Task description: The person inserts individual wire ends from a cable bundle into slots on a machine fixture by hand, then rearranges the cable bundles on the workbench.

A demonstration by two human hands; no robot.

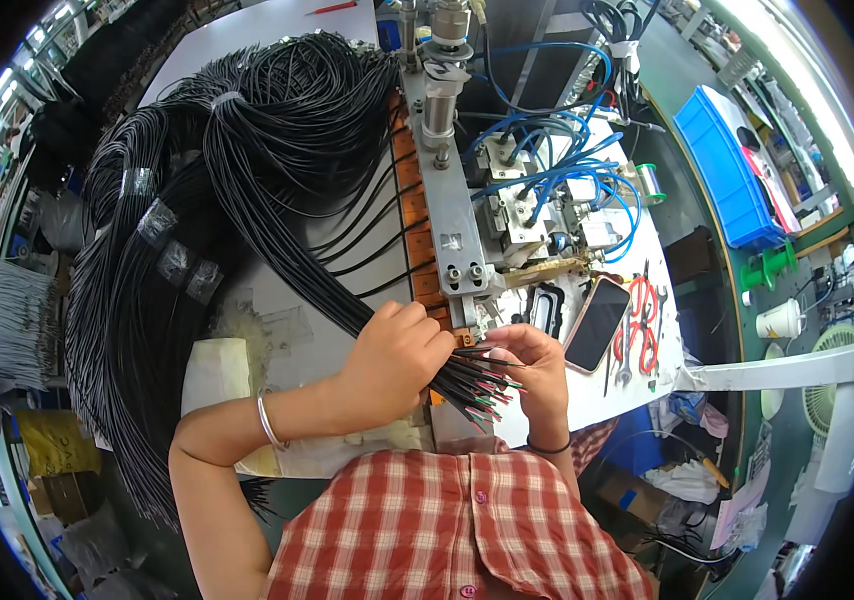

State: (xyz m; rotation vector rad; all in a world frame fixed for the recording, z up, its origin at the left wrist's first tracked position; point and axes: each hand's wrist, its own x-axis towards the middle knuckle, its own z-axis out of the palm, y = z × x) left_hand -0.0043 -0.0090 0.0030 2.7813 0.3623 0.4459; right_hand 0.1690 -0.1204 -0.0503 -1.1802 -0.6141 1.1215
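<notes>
My left hand is wrapped round a bundle of black cables, just behind their cut ends. Short red, dark and pale inner wires fan out of these ends below the hand. Thumb and fingers of my right hand pinch a single cable end beside the bundle. Both hands are at the near end of a row of orange-brown blocks, which runs along a grey metal bar. Several single black cables lead from the left into these blocks.
A large coiled heap of black cables covers the table's left side. Blue air tubes run over metal fixtures at the right. A phone, red-handled tools and a wrench lie beside my right hand. Further right is a blue bin.
</notes>
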